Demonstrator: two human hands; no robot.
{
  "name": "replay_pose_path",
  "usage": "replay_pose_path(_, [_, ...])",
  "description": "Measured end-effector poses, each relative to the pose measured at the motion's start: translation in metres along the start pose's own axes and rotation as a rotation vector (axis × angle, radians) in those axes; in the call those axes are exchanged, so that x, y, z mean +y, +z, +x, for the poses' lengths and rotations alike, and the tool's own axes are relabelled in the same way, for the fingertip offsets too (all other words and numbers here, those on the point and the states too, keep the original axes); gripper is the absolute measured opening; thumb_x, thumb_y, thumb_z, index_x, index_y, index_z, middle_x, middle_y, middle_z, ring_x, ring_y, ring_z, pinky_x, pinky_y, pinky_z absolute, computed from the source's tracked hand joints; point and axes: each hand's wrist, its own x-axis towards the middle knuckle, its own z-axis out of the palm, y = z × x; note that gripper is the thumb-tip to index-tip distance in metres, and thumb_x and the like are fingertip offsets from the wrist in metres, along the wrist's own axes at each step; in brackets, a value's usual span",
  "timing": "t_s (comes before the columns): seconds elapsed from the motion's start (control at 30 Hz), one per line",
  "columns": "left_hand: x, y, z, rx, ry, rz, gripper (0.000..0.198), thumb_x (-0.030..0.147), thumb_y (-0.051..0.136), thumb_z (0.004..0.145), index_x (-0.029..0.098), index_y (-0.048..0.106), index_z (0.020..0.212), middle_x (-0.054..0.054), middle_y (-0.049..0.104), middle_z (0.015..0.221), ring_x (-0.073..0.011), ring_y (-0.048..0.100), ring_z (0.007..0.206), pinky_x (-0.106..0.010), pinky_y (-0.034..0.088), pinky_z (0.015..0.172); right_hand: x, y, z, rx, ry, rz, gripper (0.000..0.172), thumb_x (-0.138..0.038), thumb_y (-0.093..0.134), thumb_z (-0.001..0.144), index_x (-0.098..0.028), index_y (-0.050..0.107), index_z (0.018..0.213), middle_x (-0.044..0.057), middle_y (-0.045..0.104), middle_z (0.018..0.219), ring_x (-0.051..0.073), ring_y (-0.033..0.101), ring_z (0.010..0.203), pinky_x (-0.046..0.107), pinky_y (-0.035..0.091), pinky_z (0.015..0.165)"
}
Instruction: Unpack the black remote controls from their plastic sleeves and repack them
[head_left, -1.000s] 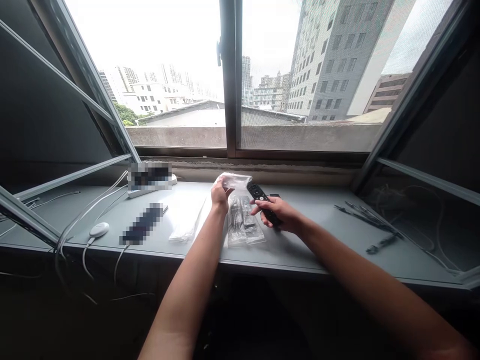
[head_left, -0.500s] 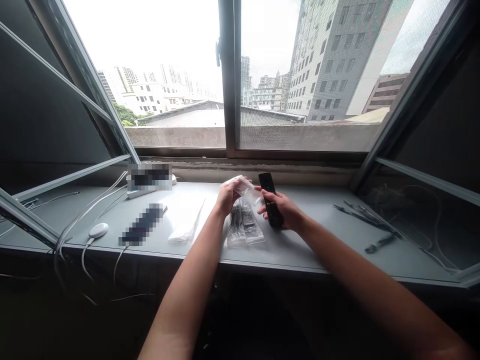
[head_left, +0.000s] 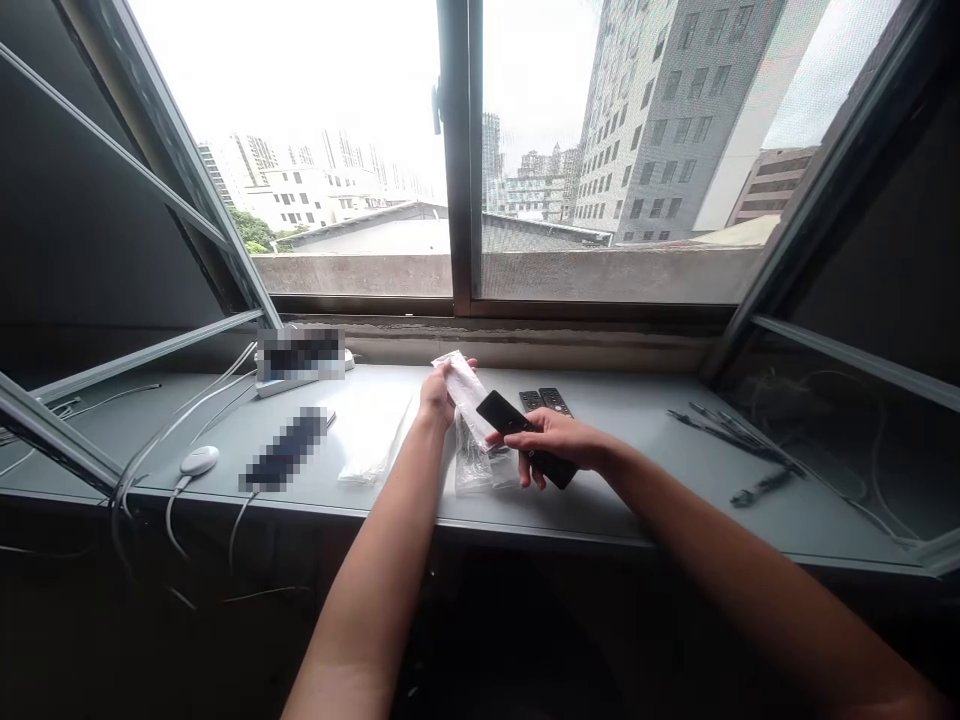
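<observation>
1. Shot from my head cam at a window counter (head_left: 645, 480), with everything I'm handling bunched around the middle of the frame.
2. My left hand (head_left: 439, 395) is closed around a clear bag (head_left: 463, 385), holding it up off the counter and tilted toward the right. I can't tell from this angle if there's anything inside it.
3. My right hand (head_left: 551, 438) is wrapped around a black remote (head_left: 504, 412), fingers across its middle. The remote is slanted, with its far end just beside the clear bag.
4. Two more remotes (head_left: 544, 400) lie side by side toward the back of the counter, just behind my right hand, with no plastic on them.
5. A bagged bundle (head_left: 472, 465) sits between my hands at the front, dark items inside, partly hidden by the clear bag.
6. Where things stand: three remotes are out in the open, while the bundle is still in its plastic. I can't tell if it's sealed.
7. Further left there's some white plastic (head_left: 375, 440) and a white puck (head_left: 199, 460) on a cord. Black cords (head_left: 739, 435) lie at the right.
</observation>
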Motion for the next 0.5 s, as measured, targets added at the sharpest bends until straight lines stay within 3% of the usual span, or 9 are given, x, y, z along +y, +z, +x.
replay_pose_path(0.1, [0.001,-0.006,0.005,0.092,0.047,-0.023,0.031,0.038,0.062,0.098,0.012,0.076,0.106,-0.017,0.083,0.115,-0.0242,0.078,0.097,-0.033,0.059,0.084,-0.002,0.003,-0.001,-0.023,-0.001,-0.019,0.055,-0.051,0.088,0.090,-0.008,0.082,0.123,0.010,0.080,0.073,0.020,0.076,0.058,0.026,0.062,0.053])
replay_pose_path(0.23, [-0.003,-0.007,0.006,0.098,0.034,0.061,0.041,0.055,0.072,0.093,0.016,0.075,0.105,-0.014,0.082,0.101,-0.0244,0.078,0.090,-0.033,0.058,0.080,-0.002,0.005,0.002,0.077,-0.074,0.020,0.054,-0.052,0.091,0.087,-0.007,0.083,0.116,0.011,0.080,0.074,0.020,0.076,0.058,0.026,0.061,0.051])
replay_pose_path(0.4, [-0.013,-0.002,0.002,0.034,0.034,0.182,0.028,0.027,0.085,0.079,0.016,0.076,0.103,-0.009,0.080,0.095,-0.0169,0.073,0.076,-0.027,0.053,0.070,0.001,0.000,0.007,0.199,-0.141,0.074,0.056,-0.050,0.091,0.087,-0.010,0.081,0.125,0.010,0.081,0.080,0.020,0.076,0.056,0.025,0.060,0.047])
replay_pose_path(0.5, [-0.010,0.001,-0.004,0.114,0.161,0.194,0.034,0.021,0.085,0.079,0.015,0.074,0.110,-0.008,0.079,0.096,-0.0144,0.070,0.073,-0.026,0.054,0.071,0.003,-0.005,0.008,0.233,-0.181,0.096,0.054,-0.050,0.091,0.087,-0.014,0.082,0.126,0.016,0.084,0.109,0.023,0.081,0.064,0.025,0.060,0.047])
